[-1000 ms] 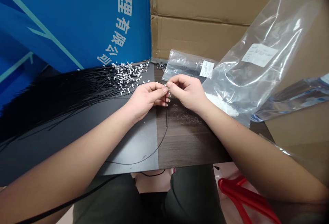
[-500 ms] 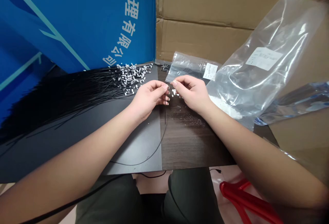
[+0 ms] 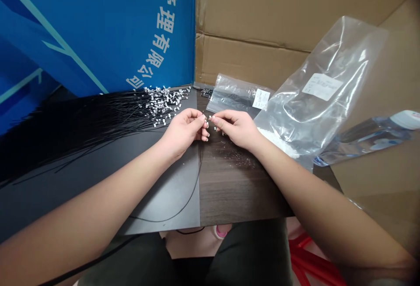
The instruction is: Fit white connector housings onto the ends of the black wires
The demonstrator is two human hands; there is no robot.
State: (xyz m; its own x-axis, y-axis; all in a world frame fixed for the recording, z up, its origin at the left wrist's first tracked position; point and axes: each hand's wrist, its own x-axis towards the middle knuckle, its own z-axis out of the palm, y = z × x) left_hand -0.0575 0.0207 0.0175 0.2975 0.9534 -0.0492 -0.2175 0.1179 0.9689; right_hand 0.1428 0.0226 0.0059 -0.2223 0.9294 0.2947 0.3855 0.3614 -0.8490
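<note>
My left hand (image 3: 187, 130) pinches the end of a thin black wire (image 3: 196, 186) between thumb and forefinger. The wire hangs below the fingers and loops across the tabletop toward the left forearm. Close beside it, my right hand (image 3: 236, 129) has thumb and forefinger closed on a tiny white connector (image 3: 211, 117), whose details are too small to make out. The two sets of fingertips are almost touching. To the left lies a large bundle of black wires (image 3: 82, 117) with small white connectors (image 3: 164, 102) on their ends.
A clear plastic bag (image 3: 331, 115) with white pieces (image 3: 278, 142) inside lies at the right, by a water bottle (image 3: 370, 135). Behind my hands is a smaller labelled bag (image 3: 232, 95). Blue panel (image 3: 98, 27) and cardboard (image 3: 252, 10) wall the table's back; tiny scraps (image 3: 241, 158) dot the wood.
The view has shifted slightly, bringing the bottle's cap into sight. A small white connector now shows at my right fingertips. My left hand keeps its pinch on the wire.
</note>
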